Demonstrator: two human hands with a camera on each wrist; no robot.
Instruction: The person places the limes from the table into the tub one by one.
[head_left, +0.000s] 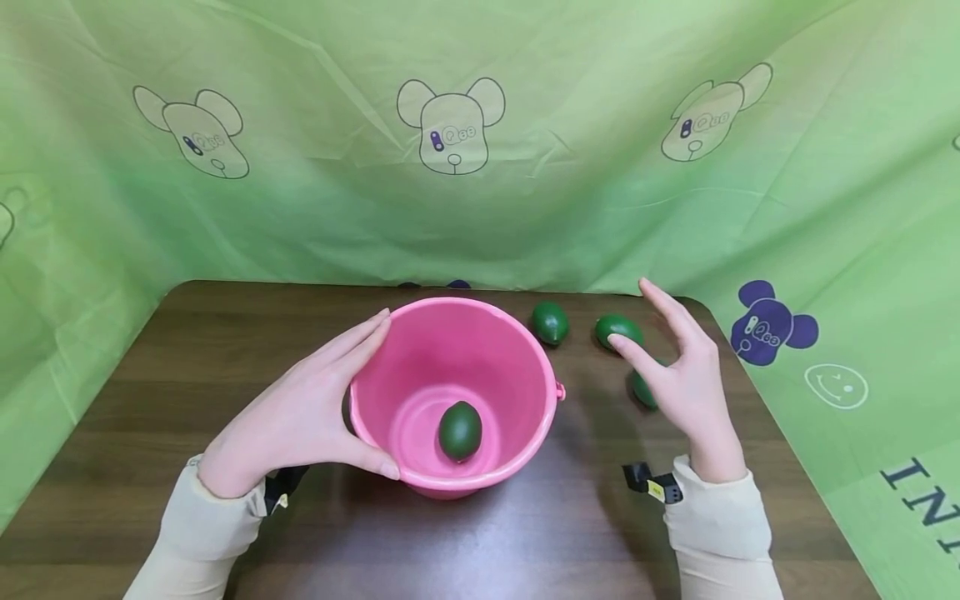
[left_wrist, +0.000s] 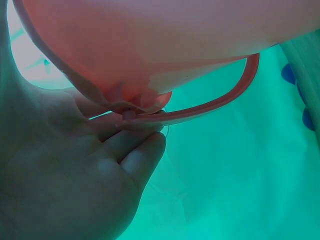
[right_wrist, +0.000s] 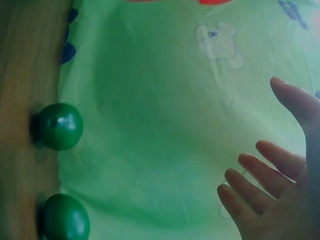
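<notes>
A pink bucket (head_left: pixel 457 350) stands on the table, and one dark green, lime-like fruit (head_left: pixel 460 431) lies on its bottom. My left hand (head_left: pixel 311 412) holds the bucket's left side, the thumb at the front of the rim and the fingers farther back. In the left wrist view, fingers lie beneath the joint where the curved handle (left_wrist: pixel 215 104) meets the rim. My right hand (head_left: pixel 690 379) is raised to the right of the bucket, thumb and fingers spread, holding nothing. Near it are three similar fruits (head_left: pixel 551 323), one partly hidden behind the hand.
The brown wooden table (head_left: pixel 225 358) ends at a green cloth backdrop (head_left: pixel 322 208) printed with bear heads, which also hangs along both sides. The bucket's handle lug (head_left: pixel 560 391) sticks out on the right. Black straps (head_left: pixel 652 483) circle the wrists.
</notes>
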